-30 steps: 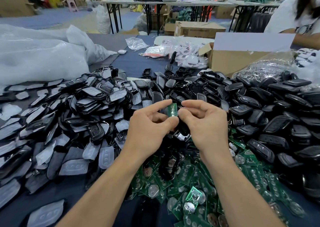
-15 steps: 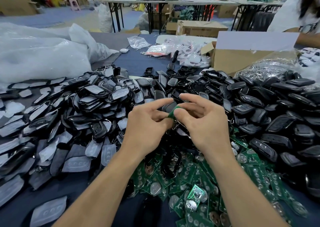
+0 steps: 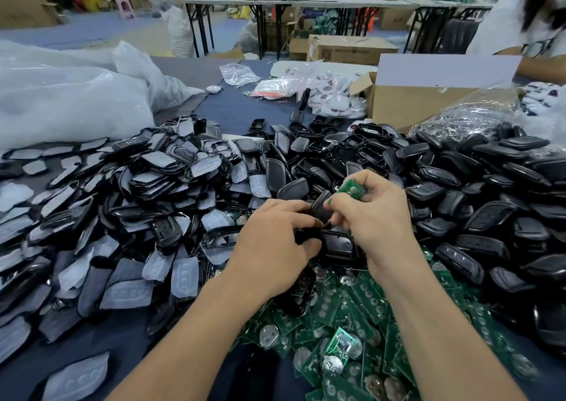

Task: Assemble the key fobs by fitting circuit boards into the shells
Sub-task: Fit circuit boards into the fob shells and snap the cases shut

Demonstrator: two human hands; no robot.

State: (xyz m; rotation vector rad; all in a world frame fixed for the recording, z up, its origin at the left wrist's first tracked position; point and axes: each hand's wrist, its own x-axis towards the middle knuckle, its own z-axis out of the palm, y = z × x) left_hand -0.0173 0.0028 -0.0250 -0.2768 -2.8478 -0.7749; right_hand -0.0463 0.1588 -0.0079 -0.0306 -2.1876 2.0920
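Finding 1, grip. Your right hand (image 3: 376, 220) pinches one green circuit board (image 3: 351, 190) between thumb and forefinger, raised and tilted, its round contact facing you. Your left hand (image 3: 272, 247) has its fingers curled round a black shell (image 3: 321, 206), whose upper end shows between the two hands, just beside the board. Whether the shell's open side faces the board cannot be told.

Finding 2, purpose. The board is not yet seated. In my judgement you hold it by one edge so the rest is free to enter the cavity, and you brace the shell low over the heap to steady it.

Finding 3, surroundings. The loose boards (image 3: 361, 305) lie directly beneath your wrists, the loose shells (image 3: 477, 192) are heaped to your right, and the rubber button pads (image 3: 128, 296) to your left. All of this sits on the dark tabletop (image 3: 235, 109). Beyond these are plastic bags (image 3: 61, 94), a cardboard box (image 3: 407, 106) and a second person (image 3: 520, 17).

Finding 4, obstruction. Nothing stands between board and shell. The heaps crowd close beneath your hands, so a dropped part would likely be lost among its like.
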